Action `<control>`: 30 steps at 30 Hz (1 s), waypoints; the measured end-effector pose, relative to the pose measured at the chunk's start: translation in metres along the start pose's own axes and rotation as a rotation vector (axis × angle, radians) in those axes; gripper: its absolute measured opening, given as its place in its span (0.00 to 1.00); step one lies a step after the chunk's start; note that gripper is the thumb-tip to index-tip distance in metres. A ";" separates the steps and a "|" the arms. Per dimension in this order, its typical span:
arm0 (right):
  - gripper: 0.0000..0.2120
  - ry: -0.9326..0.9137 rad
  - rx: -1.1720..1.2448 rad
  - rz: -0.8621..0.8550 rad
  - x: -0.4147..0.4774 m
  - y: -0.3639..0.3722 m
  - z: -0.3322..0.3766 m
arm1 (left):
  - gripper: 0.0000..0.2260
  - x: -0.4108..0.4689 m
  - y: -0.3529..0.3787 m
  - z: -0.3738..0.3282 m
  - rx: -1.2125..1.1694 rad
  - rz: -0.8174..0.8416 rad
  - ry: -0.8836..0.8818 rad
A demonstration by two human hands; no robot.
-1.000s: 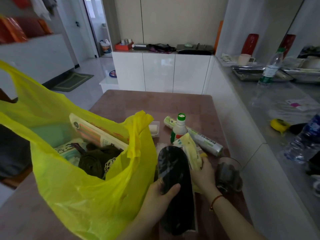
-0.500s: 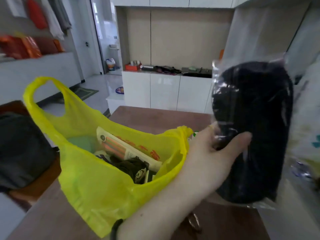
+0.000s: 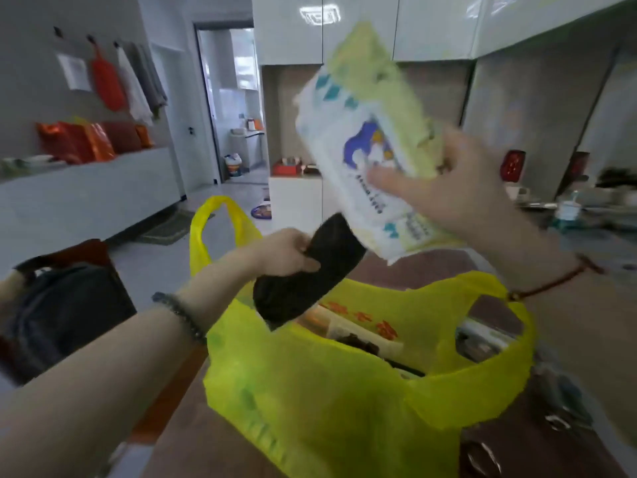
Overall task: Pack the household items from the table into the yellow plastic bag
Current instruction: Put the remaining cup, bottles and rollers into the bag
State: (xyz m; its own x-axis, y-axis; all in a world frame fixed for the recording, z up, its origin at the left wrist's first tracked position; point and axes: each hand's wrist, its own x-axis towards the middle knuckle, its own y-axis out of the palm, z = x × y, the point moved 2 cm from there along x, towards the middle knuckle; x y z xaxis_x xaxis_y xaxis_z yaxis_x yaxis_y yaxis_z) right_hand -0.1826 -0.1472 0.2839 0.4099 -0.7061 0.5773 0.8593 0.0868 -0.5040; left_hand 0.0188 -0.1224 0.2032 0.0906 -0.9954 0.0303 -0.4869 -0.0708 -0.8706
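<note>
Starting closest to us, the yellow plastic bag [image 3: 327, 408] is sitting open-mouthed on the table [image 3: 206, 443], and we are judging this to be the loading step, with two items in the air at once. Inside the bag a flat printed packet [image 3: 358, 326] is lying beside something dark (too blurred to name). Just above the bag's mouth, toward its left rim, our left hand [image 3: 286, 251] is clasping a dark oblong bundle [image 3: 306, 270], fingers curled round its middle. Its lower end is tilting down toward the opening, and we cannot tell whether it is touching the rim. Higher above the bag and beyond it, our right hand [image 3: 458, 188] is gripping a soft white-and-yellow pack [image 3: 368, 150], which is hanging well clear of the bag. Next, we are thinking, the bundle needs lowering past the limp rim and releasing before the pack goes in. Neither hand is free for holding the bag open, so a straight drop seems wise.
</note>
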 end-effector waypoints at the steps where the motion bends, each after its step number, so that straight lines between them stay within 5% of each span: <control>1: 0.09 -0.002 -0.039 0.034 -0.004 0.025 0.003 | 0.13 0.004 0.008 0.016 0.198 0.062 -0.021; 5: 0.17 0.182 -0.267 0.347 -0.026 0.105 -0.030 | 0.23 0.023 0.037 0.066 0.515 0.194 -0.073; 12: 0.23 0.362 -0.638 0.586 -0.049 0.140 -0.108 | 0.14 0.037 0.049 0.101 0.384 0.327 -0.188; 18: 0.25 0.434 -0.625 0.680 -0.049 0.137 -0.121 | 0.24 0.028 0.029 0.110 0.465 0.600 -0.443; 21: 0.24 0.449 -0.492 0.637 -0.047 0.136 -0.116 | 0.19 0.022 0.028 0.104 0.113 0.779 -0.579; 23: 0.23 0.432 -0.458 0.597 -0.052 0.139 -0.114 | 0.20 0.018 0.031 0.101 0.131 0.860 -0.599; 27: 0.23 0.184 -0.840 0.470 -0.064 0.146 -0.111 | 0.25 0.021 0.038 0.118 0.215 0.810 -0.660; 30: 0.21 0.177 -0.938 0.288 -0.067 0.138 -0.114 | 0.10 0.018 0.032 0.125 0.258 0.930 -0.659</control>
State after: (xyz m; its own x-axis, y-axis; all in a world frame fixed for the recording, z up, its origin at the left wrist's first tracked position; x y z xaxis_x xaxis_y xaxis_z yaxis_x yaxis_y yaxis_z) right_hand -0.1266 -0.1677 0.1025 0.4474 -0.8468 0.2876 0.1135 -0.2652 -0.9575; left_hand 0.1135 -0.1346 0.1142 0.2620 -0.4254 -0.8663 -0.4191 0.7584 -0.4992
